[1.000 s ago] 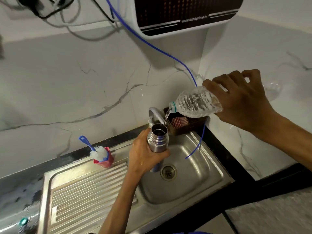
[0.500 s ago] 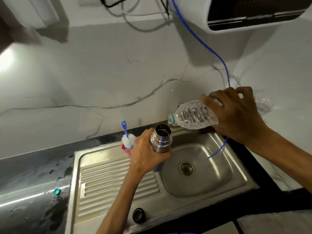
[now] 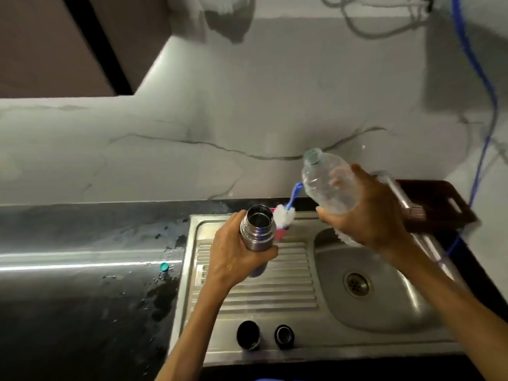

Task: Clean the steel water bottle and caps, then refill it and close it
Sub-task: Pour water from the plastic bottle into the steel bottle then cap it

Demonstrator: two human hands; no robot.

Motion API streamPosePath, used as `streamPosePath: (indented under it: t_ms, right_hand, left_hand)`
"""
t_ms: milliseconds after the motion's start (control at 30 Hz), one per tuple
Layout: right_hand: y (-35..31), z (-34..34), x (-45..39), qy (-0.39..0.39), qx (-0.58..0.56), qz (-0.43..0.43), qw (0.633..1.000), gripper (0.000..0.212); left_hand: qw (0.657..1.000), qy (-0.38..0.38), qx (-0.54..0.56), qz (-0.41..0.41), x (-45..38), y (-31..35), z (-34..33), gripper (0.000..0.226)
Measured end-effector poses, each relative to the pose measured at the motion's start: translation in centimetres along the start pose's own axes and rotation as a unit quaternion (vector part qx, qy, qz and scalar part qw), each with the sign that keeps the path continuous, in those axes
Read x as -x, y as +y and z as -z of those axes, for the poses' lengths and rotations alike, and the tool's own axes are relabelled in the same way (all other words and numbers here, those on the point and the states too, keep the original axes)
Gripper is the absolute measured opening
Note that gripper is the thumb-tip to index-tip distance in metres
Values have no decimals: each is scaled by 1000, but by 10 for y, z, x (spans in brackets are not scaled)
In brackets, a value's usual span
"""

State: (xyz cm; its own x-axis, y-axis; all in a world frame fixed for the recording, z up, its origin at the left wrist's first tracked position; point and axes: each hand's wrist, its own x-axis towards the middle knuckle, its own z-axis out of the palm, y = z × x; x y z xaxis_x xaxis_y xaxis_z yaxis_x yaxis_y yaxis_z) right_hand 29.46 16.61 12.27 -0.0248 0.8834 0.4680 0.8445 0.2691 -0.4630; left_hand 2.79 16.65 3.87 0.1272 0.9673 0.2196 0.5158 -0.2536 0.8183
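Note:
My left hand (image 3: 233,257) grips the steel water bottle (image 3: 257,229) upright over the sink's drainboard (image 3: 288,292), its mouth uncapped, with water visible inside. My right hand (image 3: 368,215) holds a clear plastic bottle (image 3: 327,182) tilted up, neck pointing up and left, no water coming out. Two black caps stand on the sink's front rim: a larger cap (image 3: 248,334) and a smaller cap (image 3: 284,336).
A blue-handled bottle brush (image 3: 286,213) sits in a red holder behind the steel bottle. The sink basin (image 3: 384,312) with its drain (image 3: 357,285) lies on the right. A small green cap (image 3: 164,267) rests on the wet black counter (image 3: 82,298). A blue hose (image 3: 483,149) hangs along the right wall.
The plastic bottle has been tipped back from pouring and raised neck-up. The steel bottle moved left from over the basin to over the drainboard. The view swung left and down.

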Motion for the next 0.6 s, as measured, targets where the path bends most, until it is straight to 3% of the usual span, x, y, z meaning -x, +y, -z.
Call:
streamPosePath:
  t_ms: [67, 333, 600]
  right_hand:
    - [-6, -32, -3, -22, -62, -40, 997, 67]
    - [-33, -164, -15, -116, -120, -84, 982, 77]
    - [-43, -286, -44, -142, -138, -172, 965, 71]
  left_hand:
    - [1000, 13, -8, 12, 8, -21, 23, 59]
    - [989, 67, -11, 129, 49, -102, 97, 63]
    - [967, 132, 2, 216, 79, -150, 152, 65]
